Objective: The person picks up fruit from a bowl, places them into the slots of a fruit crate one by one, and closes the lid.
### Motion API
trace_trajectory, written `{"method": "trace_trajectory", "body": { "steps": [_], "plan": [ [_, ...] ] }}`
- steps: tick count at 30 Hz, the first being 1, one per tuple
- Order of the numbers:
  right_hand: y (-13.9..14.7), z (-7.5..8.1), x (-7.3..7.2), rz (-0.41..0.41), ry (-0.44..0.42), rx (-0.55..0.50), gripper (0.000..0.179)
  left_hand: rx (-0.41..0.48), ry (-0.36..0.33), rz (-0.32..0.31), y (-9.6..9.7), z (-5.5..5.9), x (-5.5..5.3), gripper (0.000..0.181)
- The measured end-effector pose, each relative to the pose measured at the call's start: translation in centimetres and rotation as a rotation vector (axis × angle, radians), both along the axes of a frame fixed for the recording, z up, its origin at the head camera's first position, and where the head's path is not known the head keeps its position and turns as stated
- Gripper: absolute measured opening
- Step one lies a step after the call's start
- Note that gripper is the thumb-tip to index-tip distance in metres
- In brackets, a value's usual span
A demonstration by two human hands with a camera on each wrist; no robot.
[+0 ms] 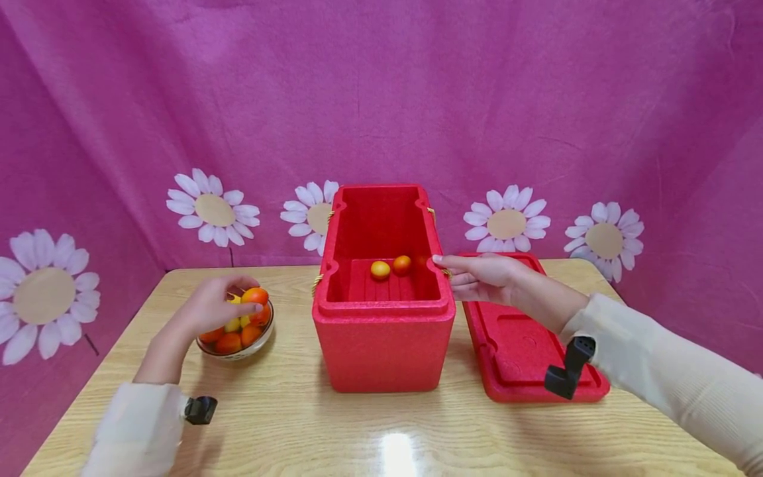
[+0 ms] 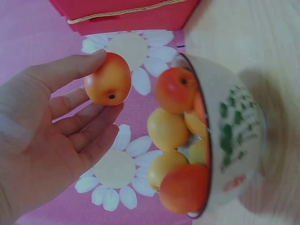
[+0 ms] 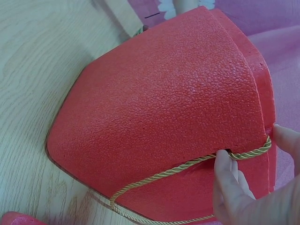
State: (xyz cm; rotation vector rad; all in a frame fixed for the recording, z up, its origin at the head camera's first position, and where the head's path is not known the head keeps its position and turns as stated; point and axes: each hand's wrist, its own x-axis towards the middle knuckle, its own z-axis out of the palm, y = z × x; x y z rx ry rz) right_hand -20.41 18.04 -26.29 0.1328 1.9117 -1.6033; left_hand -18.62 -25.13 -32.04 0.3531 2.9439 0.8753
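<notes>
In the left wrist view my left hand [image 2: 56, 112] pinches a small apple-like fruit [image 2: 108, 79], orange-red with a dark dot, between thumb and fingertips. The head view has this hand over a bowl [image 1: 243, 353] at the left, heaped with orange and yellow fruits [image 2: 168, 129]. My right hand [image 1: 485, 278] holds the right side wall of an uncovered red foam box [image 1: 384, 351]. Its thumb lies at the rim and its fingers press the outer face beside a gold cord [image 3: 178, 168]. Inside, on the box floor, lie a yellow fruit [image 1: 380, 270] and an orange fruit [image 1: 402, 265].
To the right of the box, the red lid [image 1: 524, 338] lies on the wooden table [image 1: 286, 424]. A purple cloth [image 1: 381, 93] with large white daisies hangs behind the table and at its sides.
</notes>
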Motion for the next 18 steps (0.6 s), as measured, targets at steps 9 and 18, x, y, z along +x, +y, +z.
{"method": "trace_trajectory", "body": {
  "steps": [9, 18],
  "plan": [
    [0.0, 0.0, -0.1, 0.008, -0.002, -0.016, 0.055, 0.042, 0.014, -0.026, 1.0, 1.3, -0.7, 0.044],
    [0.0, 0.0, 0.0, 0.004, -0.006, -0.015, 0.059, 0.018, -0.032, -0.037, 2.6, 2.8, -2.1, 0.042]
  ]
}}
